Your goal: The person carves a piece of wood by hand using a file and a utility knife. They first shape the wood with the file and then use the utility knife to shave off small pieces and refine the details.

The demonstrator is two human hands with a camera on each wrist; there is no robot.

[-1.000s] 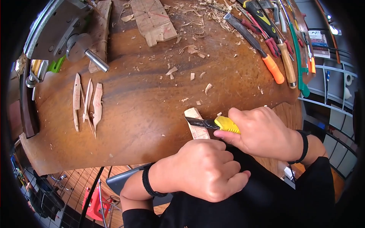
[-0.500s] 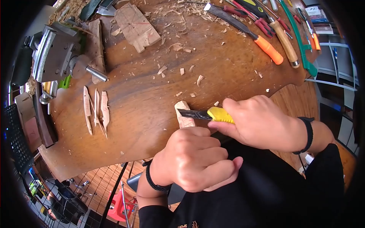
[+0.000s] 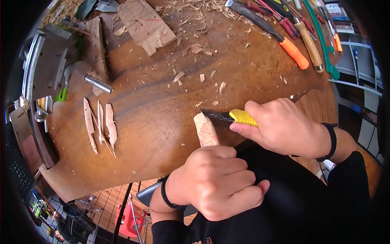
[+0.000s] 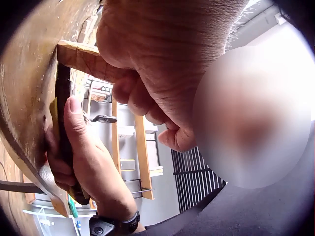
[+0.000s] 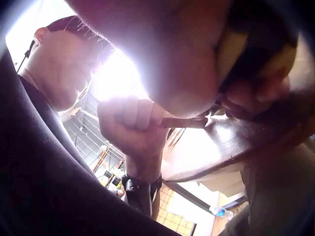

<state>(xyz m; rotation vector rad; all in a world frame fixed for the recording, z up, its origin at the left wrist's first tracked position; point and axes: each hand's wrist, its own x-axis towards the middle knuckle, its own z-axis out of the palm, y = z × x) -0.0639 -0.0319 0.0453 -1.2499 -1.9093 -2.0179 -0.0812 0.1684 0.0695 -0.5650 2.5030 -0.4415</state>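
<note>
My left hand (image 3: 219, 183) is a fist around a short pale wood block (image 3: 206, 130), whose far end juts out past the knuckles with red pencil marks on it. My right hand (image 3: 286, 128) grips a yellow and black utility knife (image 3: 243, 117), thumb along its side. The dark blade points left, its tip at the block's far end. In the left wrist view the knife (image 4: 63, 108) meets the end of the block (image 4: 83, 60). The right wrist view shows the fist (image 5: 133, 123) with the block (image 5: 184, 122) sticking out.
Thin carved wood pieces (image 3: 110, 126) lie on the brown table (image 3: 146, 118) at left, near a metal vise (image 3: 53, 61). A marked board (image 3: 146, 28) and shavings lie farther back. An orange-handled chisel (image 3: 294, 53) and several tools lie at back right.
The knife blade has gone from lying across the block's upper face to the corner of its far end. The head view has shifted a little. Both grips stay the same.
</note>
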